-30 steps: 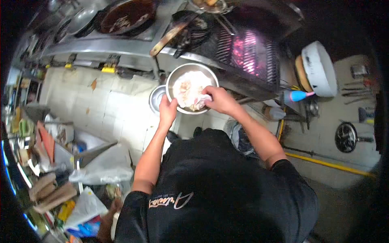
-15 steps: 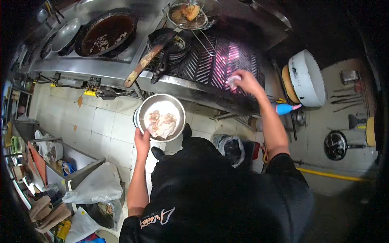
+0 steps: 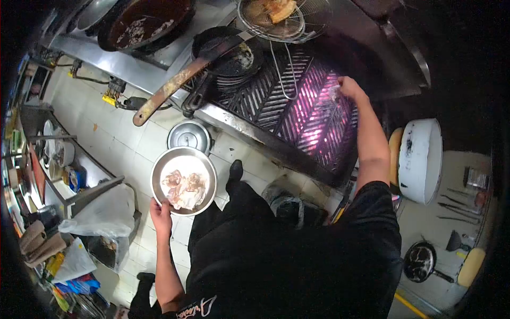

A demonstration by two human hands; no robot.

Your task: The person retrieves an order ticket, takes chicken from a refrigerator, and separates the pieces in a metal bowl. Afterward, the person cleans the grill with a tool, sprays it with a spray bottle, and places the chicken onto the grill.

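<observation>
My left hand point(image 3: 161, 213) is closed on the rim of a round metal bowl point(image 3: 212, 183), held over the floor at left of centre. Pale raw meat pieces point(image 3: 186, 191), chicken by the look of them, lie inside it. Stretched out to the far right, my right hand point(image 3: 351, 89) pinches a small pale piece of raw meat point(image 3: 334, 95) at the back of the grill grate point(image 3: 297, 125). The grate glows pink underneath. I cannot tell whether that piece touches the bars.
Left of the grate sits a stack of black pans point(image 3: 226, 56), with a long wooden handle point(image 3: 164, 95) jutting past the counter edge. Behind is a wire strainer point(image 3: 255, 18) with fried food. A lidded pot point(image 3: 187, 135) stands below the bowl; a white basin point(image 3: 422, 159) is at right.
My right hand has reached farther over the grate with the meat piece. My left hand and the bowl have shifted down and left in view. The whole view has turned.
</observation>
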